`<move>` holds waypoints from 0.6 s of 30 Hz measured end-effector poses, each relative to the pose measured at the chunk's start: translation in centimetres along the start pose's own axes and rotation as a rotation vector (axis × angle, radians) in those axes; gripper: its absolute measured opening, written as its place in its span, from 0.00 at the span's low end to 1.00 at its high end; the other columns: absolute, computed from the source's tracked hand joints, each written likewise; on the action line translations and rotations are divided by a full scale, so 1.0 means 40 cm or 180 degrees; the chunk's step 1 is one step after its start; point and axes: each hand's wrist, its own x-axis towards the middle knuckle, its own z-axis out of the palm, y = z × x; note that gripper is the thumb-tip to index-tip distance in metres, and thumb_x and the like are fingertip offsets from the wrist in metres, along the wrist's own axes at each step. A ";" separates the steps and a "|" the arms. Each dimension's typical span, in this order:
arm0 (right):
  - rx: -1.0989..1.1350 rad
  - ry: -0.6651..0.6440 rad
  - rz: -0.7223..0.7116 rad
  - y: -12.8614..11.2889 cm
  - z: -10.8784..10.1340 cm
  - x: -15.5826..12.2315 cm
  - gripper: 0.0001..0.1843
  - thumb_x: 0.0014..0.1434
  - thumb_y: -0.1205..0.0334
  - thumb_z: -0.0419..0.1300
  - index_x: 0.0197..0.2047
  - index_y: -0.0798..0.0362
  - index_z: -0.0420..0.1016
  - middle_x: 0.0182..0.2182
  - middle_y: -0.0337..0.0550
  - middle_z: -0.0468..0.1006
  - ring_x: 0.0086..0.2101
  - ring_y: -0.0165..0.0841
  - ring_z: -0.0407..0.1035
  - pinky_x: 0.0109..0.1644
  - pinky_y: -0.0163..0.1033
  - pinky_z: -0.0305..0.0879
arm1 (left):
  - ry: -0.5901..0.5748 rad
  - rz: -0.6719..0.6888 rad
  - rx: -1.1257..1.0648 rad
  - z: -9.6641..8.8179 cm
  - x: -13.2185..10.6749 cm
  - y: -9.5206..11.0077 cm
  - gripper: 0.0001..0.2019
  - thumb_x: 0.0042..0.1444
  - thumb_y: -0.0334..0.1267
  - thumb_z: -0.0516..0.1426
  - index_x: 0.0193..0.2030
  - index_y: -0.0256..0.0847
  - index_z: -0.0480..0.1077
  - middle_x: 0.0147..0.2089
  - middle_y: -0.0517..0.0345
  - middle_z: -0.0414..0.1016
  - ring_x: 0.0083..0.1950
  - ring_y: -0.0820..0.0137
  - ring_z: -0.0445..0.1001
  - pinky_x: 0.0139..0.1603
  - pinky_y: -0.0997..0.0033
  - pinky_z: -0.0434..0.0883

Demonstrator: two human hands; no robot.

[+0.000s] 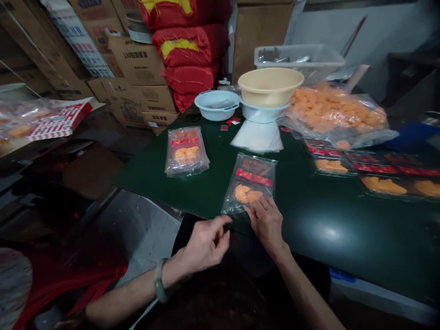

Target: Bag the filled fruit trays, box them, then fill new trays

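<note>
A clear plastic packet (253,176) with a red printed band and orange pieces inside lies on the green table near its front edge. My right hand (266,222) has its fingers curled over the packet's lower right part, gripping it there. My left hand (206,243), with a green bangle on its wrist, hovers just off the packet's lower left corner. Its index finger and thumb are bent and apart, and nothing shows between them. To the left lies a small pile of similar packets (187,153).
Behind the packet are a stack of clear bags (257,136), a light blue basin (217,105) and a cream basin (271,86). A large bag of orange pieces (338,110) sits at right, above filled trays (383,183). Cardboard boxes (137,59) and red sacks (192,46) stand beyond the table.
</note>
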 end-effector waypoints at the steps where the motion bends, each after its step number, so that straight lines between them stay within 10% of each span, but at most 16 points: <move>1: 0.0072 0.0033 -0.0092 0.003 0.004 -0.002 0.15 0.59 0.66 0.54 0.21 0.52 0.62 0.21 0.41 0.65 0.29 0.32 0.57 0.36 0.37 0.57 | 0.0257 -0.0452 -0.0207 -0.006 0.008 -0.014 0.11 0.57 0.36 0.52 0.47 0.40 0.62 0.23 0.65 0.63 0.23 0.76 0.65 0.25 0.76 0.63; 4: 0.0260 0.0114 -0.0289 0.012 0.006 -0.008 0.15 0.60 0.67 0.54 0.21 0.52 0.61 0.20 0.39 0.64 0.28 0.31 0.57 0.36 0.37 0.58 | 0.0582 -0.1380 -0.0578 -0.018 0.090 -0.064 0.17 0.56 0.48 0.53 0.45 0.38 0.63 0.25 0.63 0.67 0.24 0.75 0.68 0.25 0.77 0.64; 10: 0.0593 0.0519 -0.0524 0.011 -0.013 -0.010 0.17 0.59 0.69 0.56 0.21 0.51 0.56 0.18 0.36 0.61 0.24 0.29 0.57 0.31 0.35 0.58 | -0.0820 -0.2007 -0.0645 0.020 0.300 -0.065 0.24 0.49 0.57 0.55 0.33 0.32 0.70 0.15 0.60 0.65 0.14 0.74 0.62 0.15 0.75 0.56; 13: 0.0603 0.0728 -0.0496 0.008 -0.032 -0.017 0.17 0.57 0.72 0.57 0.23 0.51 0.55 0.19 0.34 0.60 0.24 0.28 0.57 0.29 0.33 0.58 | -0.1158 -0.2161 -0.1055 0.059 0.327 -0.026 0.24 0.41 0.59 0.60 0.18 0.36 0.64 0.12 0.63 0.58 0.12 0.79 0.54 0.12 0.75 0.48; 18: 0.0258 0.0993 -0.0782 0.010 -0.092 -0.018 0.14 0.53 0.74 0.61 0.28 0.51 0.58 0.22 0.36 0.65 0.26 0.29 0.62 0.33 0.35 0.62 | -0.0787 -0.2481 -0.2839 0.105 0.297 0.009 0.16 0.42 0.41 0.65 0.19 0.36 0.63 0.14 0.65 0.62 0.14 0.78 0.61 0.13 0.78 0.57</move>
